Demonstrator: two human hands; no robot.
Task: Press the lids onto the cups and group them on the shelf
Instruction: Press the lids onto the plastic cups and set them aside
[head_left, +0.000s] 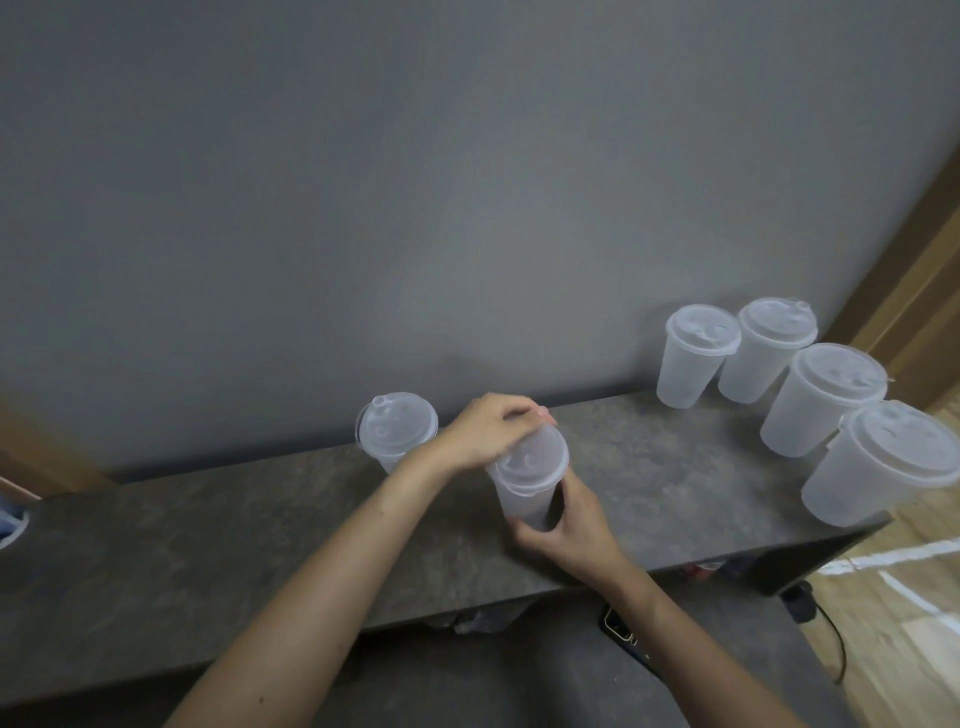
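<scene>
My right hand (566, 525) curls around the base of a cup (524, 501), which is tilted over the middle of the shelf (260, 545). My left hand (483, 436) lies on its lid (537, 460), fingers bent over the far rim. Beyond, a lone lidded cup (397, 431) stands just left by the wall (415, 182), and four lidded cups (826, 400) cluster at the shelf's right end.

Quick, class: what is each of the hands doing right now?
Left hand: grips the lid, fingers curled over its rim.
Right hand: holds the cup near its base.
</scene>
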